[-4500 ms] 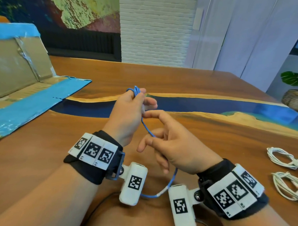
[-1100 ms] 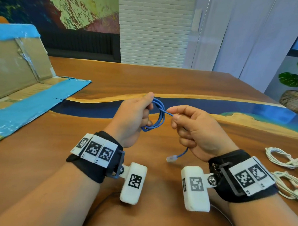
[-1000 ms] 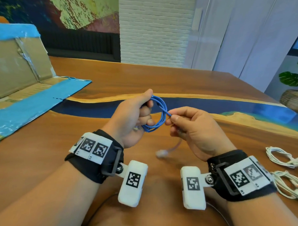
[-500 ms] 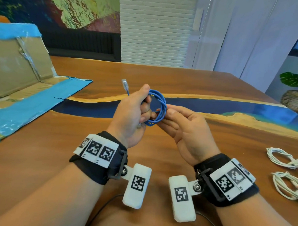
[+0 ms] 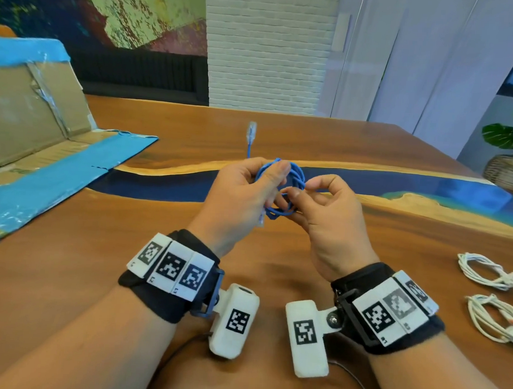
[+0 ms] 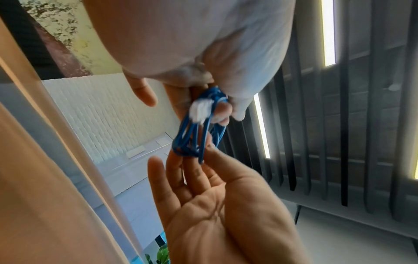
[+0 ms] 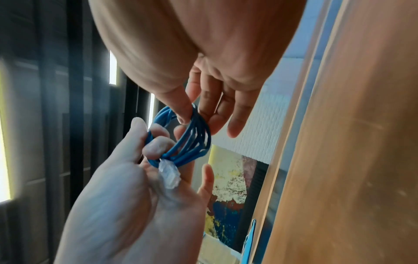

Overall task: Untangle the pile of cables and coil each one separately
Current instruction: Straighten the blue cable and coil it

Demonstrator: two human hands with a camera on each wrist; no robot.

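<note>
While both hands are raised above the wooden table (image 5: pixel 369 134), the left hand (image 5: pixel 237 199) grips the blue cable (image 5: pixel 297 174), which is wound into a small coil of several loops held in the air between the two hands. Its thumb presses on the upper part of the coil and its curled fingers close round the loops. One clear connector (image 5: pixel 251 133) stands up on a short free end behind the left hand; a second clear connector (image 7: pixel 169 176) lies against the left palm at the coil's lower side. On the opposite side, the right hand (image 5: pixel 330 224) pinches the loops between thumb and fingertips, the remaining fingers loosely extended. Two white cables, the farther white cable (image 5: pixel 481 270) and the nearer white cable (image 5: pixel 491 317), lie already coiled on the table at right, well apart from the hands. At left rests a flattened cardboard box (image 5: pixel 32 117) edged with blue tape.
</note>
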